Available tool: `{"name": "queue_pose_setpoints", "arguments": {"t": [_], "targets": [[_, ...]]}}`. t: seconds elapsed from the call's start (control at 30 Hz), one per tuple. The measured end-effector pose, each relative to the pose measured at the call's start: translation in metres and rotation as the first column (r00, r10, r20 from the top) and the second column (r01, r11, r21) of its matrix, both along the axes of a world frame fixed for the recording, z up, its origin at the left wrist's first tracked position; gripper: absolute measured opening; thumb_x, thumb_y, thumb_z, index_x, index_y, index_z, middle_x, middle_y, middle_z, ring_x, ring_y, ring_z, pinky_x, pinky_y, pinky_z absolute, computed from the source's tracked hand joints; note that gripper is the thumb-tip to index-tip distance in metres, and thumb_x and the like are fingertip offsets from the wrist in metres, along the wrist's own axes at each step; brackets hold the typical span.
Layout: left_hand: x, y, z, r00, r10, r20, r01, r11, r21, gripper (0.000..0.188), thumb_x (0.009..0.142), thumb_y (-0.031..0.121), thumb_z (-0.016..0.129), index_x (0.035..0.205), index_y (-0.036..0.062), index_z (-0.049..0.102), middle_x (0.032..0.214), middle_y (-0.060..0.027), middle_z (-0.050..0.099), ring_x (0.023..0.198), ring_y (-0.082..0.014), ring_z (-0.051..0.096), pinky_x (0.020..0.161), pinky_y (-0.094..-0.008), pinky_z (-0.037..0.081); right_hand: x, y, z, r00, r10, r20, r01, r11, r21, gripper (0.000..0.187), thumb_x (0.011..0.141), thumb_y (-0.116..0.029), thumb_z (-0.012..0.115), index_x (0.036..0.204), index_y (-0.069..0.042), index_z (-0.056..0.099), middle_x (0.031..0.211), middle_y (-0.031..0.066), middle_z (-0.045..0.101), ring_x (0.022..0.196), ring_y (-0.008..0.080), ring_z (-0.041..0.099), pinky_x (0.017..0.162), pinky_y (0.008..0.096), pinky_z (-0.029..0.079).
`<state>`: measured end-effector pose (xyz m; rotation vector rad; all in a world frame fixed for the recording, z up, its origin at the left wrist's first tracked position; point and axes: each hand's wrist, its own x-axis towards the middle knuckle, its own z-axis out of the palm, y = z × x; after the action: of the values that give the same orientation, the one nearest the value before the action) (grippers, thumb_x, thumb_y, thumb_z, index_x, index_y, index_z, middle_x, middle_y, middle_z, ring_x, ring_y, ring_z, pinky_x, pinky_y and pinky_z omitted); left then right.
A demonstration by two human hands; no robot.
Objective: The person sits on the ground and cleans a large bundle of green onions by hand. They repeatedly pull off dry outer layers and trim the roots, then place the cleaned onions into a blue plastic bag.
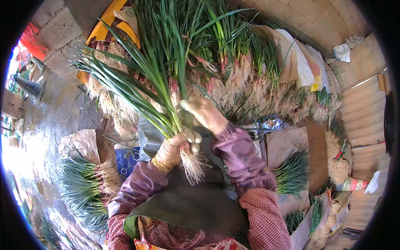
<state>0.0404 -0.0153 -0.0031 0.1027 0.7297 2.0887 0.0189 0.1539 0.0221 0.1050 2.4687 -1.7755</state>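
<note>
My left hand (171, 148) grips a bunch of green onions (143, 79) just above the white bulbs, with the pale roots (193, 166) hanging below my fist. The long green leaves fan up and to the left. My right hand (204, 113) rests on the same bunch from the right, fingers curled around the stems near the bulbs. Both arms wear purple sleeves over checked red cuffs. A dark green apron (196, 204) covers my lap under the bunch.
A big heap of green onions with roots (250, 83) lies ahead. A tied bundle (85, 183) sits at the left on the wet concrete floor; more bundles (293, 171) stand in paper sacks at the right. Brown cardboard (287, 141) lies beside my right arm.
</note>
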Motion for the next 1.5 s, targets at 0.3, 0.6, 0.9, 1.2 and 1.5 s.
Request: {"name": "queue_pose_setpoints", "arguments": {"t": [0.3, 0.6, 0.9, 1.2, 1.5], "targets": [[-0.039, -0.083, 0.059, 0.886, 0.118, -0.448, -0.173, 0.981, -0.083, 0.024, 0.079, 0.020, 0.055, 0.090, -0.0008, 0.055, 0.091, -0.0230, 0.061, 0.063, -0.0224, 0.064, 0.050, -0.0270, 0.054, -0.023, 0.171, 0.068, 0.751, -0.647, -0.133, 0.653, 0.698, 0.295, 0.020, 0.088, -0.021, 0.053, 0.101, -0.005, 0.056, 0.073, 0.0067, 0.059, 0.057, 0.0138, 0.056, 0.049, 0.0266, 0.048], [-0.036, -0.028, 0.010, 0.989, 0.149, -0.014, -0.149, 0.979, -0.136, 0.021, 0.079, 0.018, 0.058, 0.086, -0.0017, 0.057, 0.080, -0.0163, 0.062, 0.048, -0.0169, 0.050, 0.045, -0.0306, 0.042, -0.151, 0.032, 0.009, 0.955, -0.266, 0.129, 0.147, 0.805, 0.574, 0.022, 0.088, -0.029, 0.053, 0.082, -0.009, 0.061, 0.070, 0.0018, 0.060, 0.057, 0.0098, 0.054, 0.054, 0.0244, 0.046], [-0.043, -0.022, 0.021, 0.943, 0.201, -0.265, -0.248, 0.956, -0.159, 0.024, 0.079, 0.019, 0.059, 0.091, -0.0017, 0.060, 0.109, -0.0197, 0.058, 0.095, -0.0294, 0.059, 0.082, -0.0386, 0.049, -0.075, 0.085, 0.034, 0.960, -0.275, -0.051, 0.257, 0.939, -0.230, 0.032, 0.081, -0.038, 0.062, 0.089, -0.007, 0.062, 0.073, 0.0036, 0.059, 0.057, 0.0119, 0.051, 0.052, 0.0267, 0.045], [-0.034, 0.004, 0.002, 0.964, 0.263, 0.041, -0.254, 0.955, -0.154, 0.019, 0.082, 0.022, 0.058, 0.078, 0.0061, 0.050, 0.069, -0.0042, 0.050, 0.050, -0.0105, 0.042, 0.043, -0.0245, 0.035, -0.009, -0.032, -0.014, 0.859, -0.361, -0.363, 0.354, 0.931, -0.087, 0.016, 0.079, -0.012, 0.066, 0.074, 0.000, 0.058, 0.061, -0.0005, 0.053, 0.058, 0.0068, 0.048, 0.052, 0.0231, 0.041], [-0.025, -0.015, 0.027, 0.975, 0.094, 0.202, -0.155, 0.938, 0.311, 0.017, 0.090, 0.017, 0.048, 0.076, 0.0064, 0.046, 0.068, -0.0011, 0.036, 0.049, -0.0073, 0.034, 0.043, -0.0210, 0.030, -0.004, 0.019, -0.038, 0.968, -0.121, -0.219, 0.041, 0.941, -0.335, 0.030, 0.090, -0.033, 0.050, 0.105, -0.007, 0.056, 0.061, -0.0026, 0.049, 0.045, 0.0047, 0.039, 0.040, 0.0207, 0.035]]}}
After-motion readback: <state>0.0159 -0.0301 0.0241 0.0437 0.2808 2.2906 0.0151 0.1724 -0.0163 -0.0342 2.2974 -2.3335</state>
